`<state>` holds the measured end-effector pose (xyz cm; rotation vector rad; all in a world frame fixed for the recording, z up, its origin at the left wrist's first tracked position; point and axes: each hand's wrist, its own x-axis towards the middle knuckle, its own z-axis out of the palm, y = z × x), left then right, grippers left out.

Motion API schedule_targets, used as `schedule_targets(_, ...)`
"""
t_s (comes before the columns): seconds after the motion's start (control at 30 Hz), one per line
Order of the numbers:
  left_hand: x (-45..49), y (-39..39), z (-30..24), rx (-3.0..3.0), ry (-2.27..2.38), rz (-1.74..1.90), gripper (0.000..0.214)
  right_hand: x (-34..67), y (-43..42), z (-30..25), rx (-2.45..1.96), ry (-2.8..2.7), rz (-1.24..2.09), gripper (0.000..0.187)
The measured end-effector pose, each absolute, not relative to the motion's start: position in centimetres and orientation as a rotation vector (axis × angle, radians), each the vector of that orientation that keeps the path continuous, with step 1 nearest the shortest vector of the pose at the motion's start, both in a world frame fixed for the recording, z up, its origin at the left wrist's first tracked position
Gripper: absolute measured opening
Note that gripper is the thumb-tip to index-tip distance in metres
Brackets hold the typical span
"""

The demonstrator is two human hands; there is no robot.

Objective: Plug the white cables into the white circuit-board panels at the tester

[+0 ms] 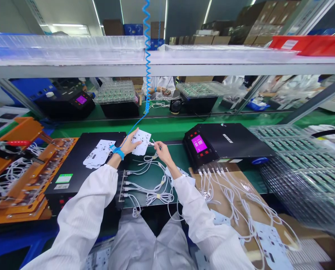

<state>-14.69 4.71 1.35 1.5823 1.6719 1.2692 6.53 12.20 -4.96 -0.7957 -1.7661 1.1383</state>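
Note:
My left hand (129, 143) is closed on the left side of a white circuit board (142, 141), raised above the green bench. A blue wrist strap (117, 151) circles that wrist. At the board's right edge, my right hand (161, 150) pinches the plug end of a white cable (151, 143). The plug meets the board's edge; how far it sits in is too small to tell. Below both hands, bundled white cables (159, 197) run from the black box (85, 180) on the left. A stack of white boards (99, 153) lies on that box.
A black tester with a purple screen (199, 144) stands right, its cables trailing over brown cardboard (235, 180). Trays of green boards (296, 157) are stacked far right. An orange fixture (35, 172) sits left. A coiled blue cord (147, 56) hangs ahead, below a shelf (167, 69). A co-worker (159, 88) sits opposite.

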Motion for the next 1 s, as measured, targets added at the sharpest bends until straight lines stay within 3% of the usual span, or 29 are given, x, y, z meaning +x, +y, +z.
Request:
schedule_targets(0.6,-13.8,4.3,1.7,1.748,1.787,1.25,0.078,7.5,12.1,-4.4,-0.667,-1.693,1.218,0.03)
schedule_targets(1.0,-13.2,3.9,1.9,1.612,1.68,1.258,0.09,7.3,12.7,-5.1,-0.683,-1.548,1.312,0.035)
